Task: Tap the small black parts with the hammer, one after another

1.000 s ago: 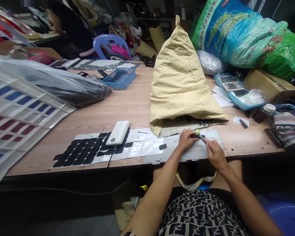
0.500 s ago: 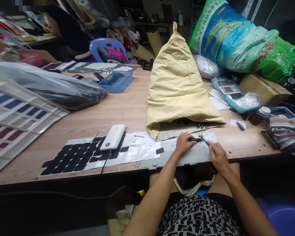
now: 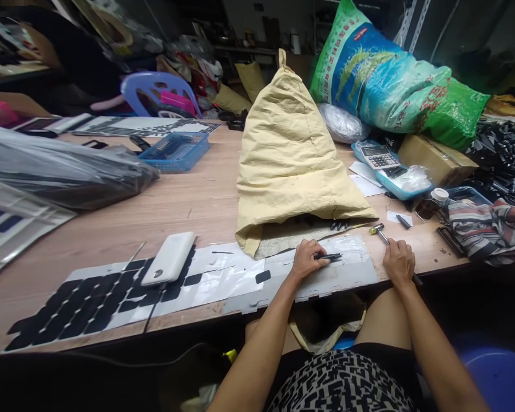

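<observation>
My left hand (image 3: 304,260) is closed on a slim black piece (image 3: 333,257), pressed low over the grey-white board (image 3: 356,272) at the table's front edge. Its exact kind cannot be made out. My right hand (image 3: 399,261) grips a small hammer (image 3: 381,234) with a yellowish head and a metal shaft. The hammer lies low over the wood, just right of the board and apart from the black piece. Behind both hands a yellow cloth sack (image 3: 300,154) lies with its dark mouth toward me, black pieces showing inside.
Left of my hands, a white power bank (image 3: 169,257) rests on a sheet with black stickers (image 3: 86,294). A blue basket (image 3: 175,151) stands farther back. At right are a calculator (image 3: 380,157), a jar (image 3: 431,203), a striped cloth (image 3: 487,229) and a cardboard box (image 3: 440,157).
The hammer has moved right, away from the black piece, and its head is down near the table. My left hand keeps its hold. The view has swung a little to the right.
</observation>
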`<state>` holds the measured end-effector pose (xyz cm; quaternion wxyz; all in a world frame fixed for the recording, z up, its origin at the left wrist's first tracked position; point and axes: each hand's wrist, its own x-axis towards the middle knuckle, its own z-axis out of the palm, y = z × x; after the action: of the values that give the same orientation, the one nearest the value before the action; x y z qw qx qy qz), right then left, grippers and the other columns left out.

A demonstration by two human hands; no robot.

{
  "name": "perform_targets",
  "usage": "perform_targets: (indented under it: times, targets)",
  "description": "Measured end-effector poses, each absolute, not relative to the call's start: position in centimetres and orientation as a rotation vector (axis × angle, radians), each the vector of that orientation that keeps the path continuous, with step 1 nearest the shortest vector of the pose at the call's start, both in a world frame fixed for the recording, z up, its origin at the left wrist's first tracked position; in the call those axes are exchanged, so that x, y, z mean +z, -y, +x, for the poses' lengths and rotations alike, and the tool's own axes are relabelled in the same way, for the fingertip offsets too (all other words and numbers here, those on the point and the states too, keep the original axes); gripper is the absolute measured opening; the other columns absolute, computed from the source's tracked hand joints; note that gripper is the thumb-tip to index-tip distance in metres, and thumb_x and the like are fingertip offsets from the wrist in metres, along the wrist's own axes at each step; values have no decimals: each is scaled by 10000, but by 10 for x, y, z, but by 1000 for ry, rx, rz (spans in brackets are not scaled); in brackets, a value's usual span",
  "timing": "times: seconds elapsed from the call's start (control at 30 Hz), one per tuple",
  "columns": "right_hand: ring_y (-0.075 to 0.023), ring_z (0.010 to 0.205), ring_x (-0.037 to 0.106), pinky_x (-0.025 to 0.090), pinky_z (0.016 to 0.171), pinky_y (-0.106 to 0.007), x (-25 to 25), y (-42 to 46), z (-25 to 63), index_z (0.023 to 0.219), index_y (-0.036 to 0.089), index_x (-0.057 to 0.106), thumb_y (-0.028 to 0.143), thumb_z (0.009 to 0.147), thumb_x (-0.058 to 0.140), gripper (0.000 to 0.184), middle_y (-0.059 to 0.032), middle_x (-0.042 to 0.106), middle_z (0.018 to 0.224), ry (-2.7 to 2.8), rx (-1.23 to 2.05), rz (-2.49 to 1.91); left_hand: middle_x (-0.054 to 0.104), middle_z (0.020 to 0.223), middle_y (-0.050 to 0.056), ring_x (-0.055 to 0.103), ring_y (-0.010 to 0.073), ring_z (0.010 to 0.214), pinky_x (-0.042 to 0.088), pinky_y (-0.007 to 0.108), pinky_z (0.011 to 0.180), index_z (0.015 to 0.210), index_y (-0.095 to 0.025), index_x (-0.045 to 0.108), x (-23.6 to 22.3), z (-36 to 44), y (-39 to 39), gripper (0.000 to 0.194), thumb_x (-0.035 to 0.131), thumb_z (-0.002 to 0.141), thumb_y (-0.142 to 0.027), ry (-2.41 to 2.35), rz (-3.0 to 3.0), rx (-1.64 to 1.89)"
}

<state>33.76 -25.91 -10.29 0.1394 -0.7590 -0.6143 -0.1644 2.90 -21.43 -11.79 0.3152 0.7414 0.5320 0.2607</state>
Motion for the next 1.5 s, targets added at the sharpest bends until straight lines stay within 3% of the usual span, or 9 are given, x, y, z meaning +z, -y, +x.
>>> perform_targets:
  times: [0.17,0.3,0.57,0.67,0.77,0.87,0.97,1.2,1.5]
  targets:
    - [-227,885,451,286,712,-343,-104,260,336,1227,188,671,238,965,489,323,-102,601,987,1800,-479,-2174,670,1248,37,513,303,1233,364,494,1123,821,-285,800,-105,16,234,145,861,704,-347,-1200,2005,561]
    - [-232,880,446,286,707,-350,-103,261,336,1222,185,673,240,973,470,327,-109,595,984,1790,-493,-2176,465,1579,-3,293,381,1504,203,573,1249,843,-348,835,-99,3,276,210,920,651,-352,-988,2044,406]
    - [-232,869,444,283,708,-348,-102,261,335,1225,179,679,252,972,475,333,-115,589,981,1794,-505,-2178,290,1688,8,202,428,1548,104,648,1262,938,-336,822,-109,11,339,331,930,634,-411,-1202,2237,424]
    - [-233,867,449,277,702,-345,-103,260,336,1229,183,683,258,975,476,336,-112,595,983,1795,-524,-2182,423,1614,63,312,419,1496,241,624,1227,962,-312,809,-107,10,331,418,898,638,-559,-1189,2128,563]
    - [-234,868,449,271,697,-346,-105,258,336,1224,185,686,253,971,484,331,-112,601,990,1790,-532,-2183,690,1287,93,576,305,1257,452,474,1095,1001,-261,780,-100,8,294,295,791,799,-477,-1309,1935,832]
    - [-234,863,447,270,695,-350,-105,258,336,1212,184,687,251,961,492,325,-113,603,989,1793,-550,-2168,743,1030,85,671,231,981,535,369,907,1032,-206,756,-92,13,236,270,646,906,-418,-1603,1685,1043]
    - [-233,854,449,273,692,-351,-105,257,336,1200,183,689,252,955,491,322,-112,602,975,1796,-562,-2159,740,937,107,683,237,890,527,352,835,975,-174,765,-87,24,176,304,583,922,-412,-1902,1563,1004]
    - [-234,867,449,284,704,-353,-105,259,335,1190,183,683,254,962,472,319,-110,590,978,1795,-526,-2155,754,950,230,699,410,988,500,454,794,837,-159,781,-88,50,119,284,701,772,-424,-2233,1420,578]
    - [-241,889,454,287,709,-354,-106,259,336,1206,187,686,267,966,484,323,-113,595,1005,1783,-481,-2171,729,945,53,664,238,901,495,328,767,953,-237,776,-109,14,195,205,701,802,-353,-1824,1759,812]
